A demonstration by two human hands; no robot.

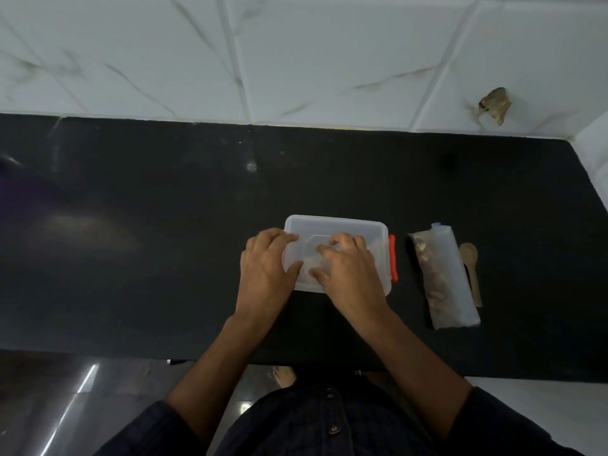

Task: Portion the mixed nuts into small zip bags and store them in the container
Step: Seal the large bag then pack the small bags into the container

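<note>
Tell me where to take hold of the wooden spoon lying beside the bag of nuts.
Take the wooden spoon by its bowl, the end nearer the wall, coming down from above and from the right. It lies flat on the black counter, its left edge tucked against the bag of nuts, so only the right side looks free for a grip.

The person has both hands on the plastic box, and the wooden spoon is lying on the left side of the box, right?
Not quite. Both hands, left hand and right hand, are on the plastic box, but the head view shows the wooden spoon on its right side, beyond the bag of nuts.
</note>
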